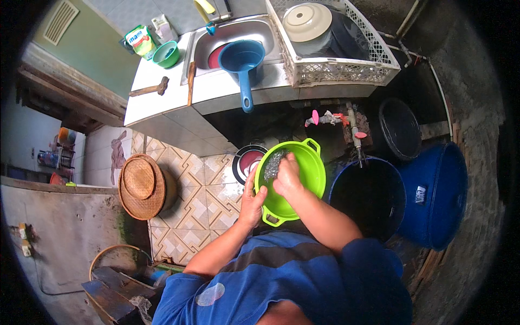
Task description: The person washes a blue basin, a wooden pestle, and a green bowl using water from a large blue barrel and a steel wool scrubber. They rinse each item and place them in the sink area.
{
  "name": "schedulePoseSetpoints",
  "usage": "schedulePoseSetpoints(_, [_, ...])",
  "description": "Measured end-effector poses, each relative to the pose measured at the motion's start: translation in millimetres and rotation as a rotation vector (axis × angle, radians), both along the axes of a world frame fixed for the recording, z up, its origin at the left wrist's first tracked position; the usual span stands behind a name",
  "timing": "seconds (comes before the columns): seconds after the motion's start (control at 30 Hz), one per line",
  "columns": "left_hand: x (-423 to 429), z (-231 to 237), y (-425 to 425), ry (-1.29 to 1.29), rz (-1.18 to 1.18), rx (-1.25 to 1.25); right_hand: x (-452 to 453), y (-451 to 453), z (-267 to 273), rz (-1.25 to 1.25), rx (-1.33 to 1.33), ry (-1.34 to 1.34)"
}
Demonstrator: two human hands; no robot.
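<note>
A bright green plastic basin [310,178] with two loop handles is tilted in front of me. My left hand [252,203] grips its left rim, thumb on the near side. Inside the basin, my right hand [287,175] presses a silvery scouring pad [274,165] against the inner left wall. Just behind the left rim, on the floor, sits a dark-rimmed round vessel [240,162] with a reddish dish in it. The basin hides part of that vessel.
Above are a steel sink [227,30], a blue dipper [242,61], a hammer [152,87] and a white plastic crate [345,67] of dishes. A tap [359,150] hangs over a dark water-filled tub [367,199] at right. A woven lidded basket [142,187] stands left.
</note>
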State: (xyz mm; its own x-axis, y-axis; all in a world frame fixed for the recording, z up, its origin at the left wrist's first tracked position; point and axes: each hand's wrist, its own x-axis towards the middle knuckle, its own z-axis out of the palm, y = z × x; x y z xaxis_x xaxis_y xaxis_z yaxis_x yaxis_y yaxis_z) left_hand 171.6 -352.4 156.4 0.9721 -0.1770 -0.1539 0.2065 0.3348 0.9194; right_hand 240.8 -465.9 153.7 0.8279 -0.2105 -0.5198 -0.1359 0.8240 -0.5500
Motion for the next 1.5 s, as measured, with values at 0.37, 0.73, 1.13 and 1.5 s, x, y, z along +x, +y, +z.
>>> schedulePoseSetpoints(0.37, [27.8, 21.8, 20.1, 0.018, -0.098, 0.094, -42.8, 1.9, -4.8, 0.544, -1.507, -0.480])
schedulePoseSetpoints(0.73, [58.6, 37.8, 69.3, -0.094, -0.164, 0.127, -33.5, 5.2, -11.5, 1.055, -1.912, -0.232])
schedulePoseSetpoints(1.13, [122.2, 9.1, 113.2, 0.387, -0.204, -0.256, -45.6, 11.0, 88.9, 1.513, -2.128, -0.413])
schedulePoseSetpoints(1.5, [139.8, 81.0, 115.1, -1.137, -0.766, 1.066, -30.8, -5.4, 113.7, 1.348, -2.184, -0.392])
